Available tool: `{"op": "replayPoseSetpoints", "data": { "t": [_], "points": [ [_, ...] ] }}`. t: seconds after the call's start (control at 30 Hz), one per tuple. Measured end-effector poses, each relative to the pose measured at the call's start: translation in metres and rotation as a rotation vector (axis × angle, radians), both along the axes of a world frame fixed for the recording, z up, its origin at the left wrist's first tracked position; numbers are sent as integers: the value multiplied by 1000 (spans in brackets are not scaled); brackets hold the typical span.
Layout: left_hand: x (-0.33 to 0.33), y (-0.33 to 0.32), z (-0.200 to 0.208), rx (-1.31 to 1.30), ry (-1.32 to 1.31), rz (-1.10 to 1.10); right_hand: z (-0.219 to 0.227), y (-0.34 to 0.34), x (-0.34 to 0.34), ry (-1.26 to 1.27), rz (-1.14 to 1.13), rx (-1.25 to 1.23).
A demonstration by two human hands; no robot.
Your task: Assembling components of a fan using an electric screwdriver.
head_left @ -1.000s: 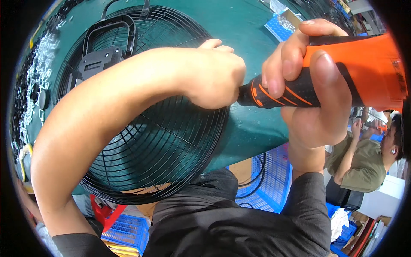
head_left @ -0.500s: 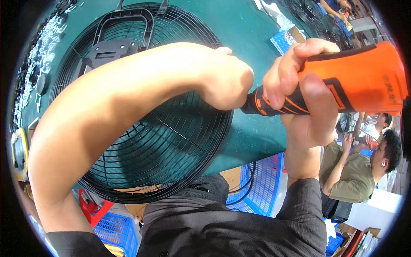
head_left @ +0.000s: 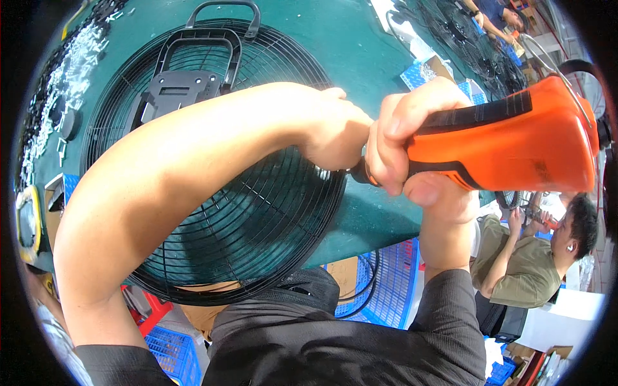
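Observation:
My right hand (head_left: pixel 412 138) is wrapped round an orange and black power screwdriver (head_left: pixel 508 148), held almost level with its nose toward the left. At that nose is my left hand (head_left: pixel 338 132), curled closed by the right edge of a round black wire fan guard (head_left: pixel 257 225). The back of the hand hides its fingers and whatever they pinch, along with the screwdriver's tip. Fixed to the guard's far part is a black plastic bracket (head_left: pixel 175 90) with a looped handle (head_left: pixel 199 33). My left forearm crosses over the guard.
Piles of small white parts (head_left: pixel 64 83) lie along the green table's (head_left: pixel 380 212) left side. Small blue boxes (head_left: pixel 425 72) stand at the far right. Blue plastic baskets (head_left: pixel 389 289) are below the near edge. A co-worker (head_left: pixel 531 257) sits at the right.
The screwdriver and my right hand have shifted left and slightly down, closer to my left hand. The view has moved a little; the guard sits slightly lower in it.

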State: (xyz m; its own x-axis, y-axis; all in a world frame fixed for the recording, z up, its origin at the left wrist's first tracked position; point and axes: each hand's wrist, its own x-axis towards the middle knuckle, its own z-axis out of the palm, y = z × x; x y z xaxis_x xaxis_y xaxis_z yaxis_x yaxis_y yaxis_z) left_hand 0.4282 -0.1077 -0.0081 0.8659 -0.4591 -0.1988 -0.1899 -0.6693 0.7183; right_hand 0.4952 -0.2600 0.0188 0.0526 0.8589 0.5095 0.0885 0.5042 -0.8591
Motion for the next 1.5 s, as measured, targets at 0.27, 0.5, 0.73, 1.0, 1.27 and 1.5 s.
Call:
{"op": "replayPoseSetpoints", "data": {
  "t": [0.27, 0.5, 0.73, 1.0, 1.27, 1.5],
  "points": [
    [7, 7, -33, -153, -185, -32, -10, 43, 23, 112, 577, 56],
    [8, -4, 6, 311, 81, 96, -4, 24, 54, 260, 513, -57],
    [-147, -33, 35, 404, -735, 438, 8, -58, 41, 332, -219, 86],
    [-284, -92, -17, 636, -507, 904, -24, -107, -34, 260, -582, 8],
    [-301, -86, -38, 601, -600, 915, -25, -98, -63, 240, -666, 66],
    [-297, -80, -36, 557, -603, 938, -27, -93, -71, 212, -684, 73]
  ]
}}
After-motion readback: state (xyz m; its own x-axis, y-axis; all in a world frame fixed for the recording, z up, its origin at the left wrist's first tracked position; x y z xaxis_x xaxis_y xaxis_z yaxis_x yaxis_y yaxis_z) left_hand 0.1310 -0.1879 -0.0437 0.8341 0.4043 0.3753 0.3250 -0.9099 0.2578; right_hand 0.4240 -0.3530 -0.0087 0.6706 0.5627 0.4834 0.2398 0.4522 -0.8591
